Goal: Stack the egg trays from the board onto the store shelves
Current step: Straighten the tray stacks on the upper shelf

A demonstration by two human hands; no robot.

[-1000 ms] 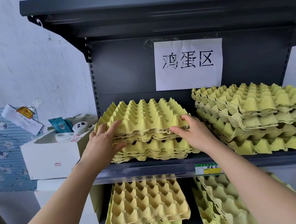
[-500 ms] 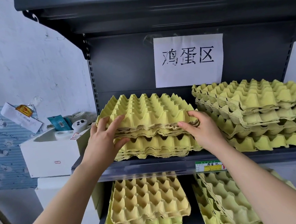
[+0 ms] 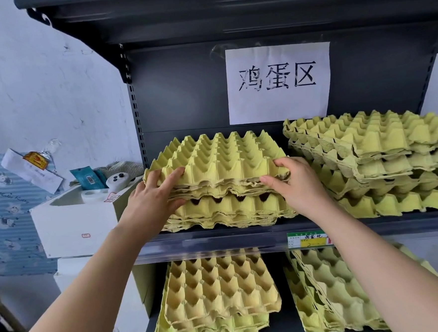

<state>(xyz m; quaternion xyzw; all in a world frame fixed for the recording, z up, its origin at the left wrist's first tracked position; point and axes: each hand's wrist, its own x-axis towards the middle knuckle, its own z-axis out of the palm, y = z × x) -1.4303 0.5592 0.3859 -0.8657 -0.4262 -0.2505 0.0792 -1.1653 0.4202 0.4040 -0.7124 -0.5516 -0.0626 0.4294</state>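
On the shelf (image 3: 218, 239), left hand (image 3: 152, 193) and right hand (image 3: 295, 183) pinch egg trays (image 3: 222, 160) at front corners, fingers spread; likely light, flimsy: hold both edges.

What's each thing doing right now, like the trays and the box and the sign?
left grip, pinching the top trays at the front left.
right grip, pinching them at the front right.
top trays, held above the left stack.
left stack, resting on the shelf.
right stack, uneven, untouched.
lower left stack, lying cups up.
lower right stack, slanted, cups up.
paper sign, stuck up flat.
white box, open.
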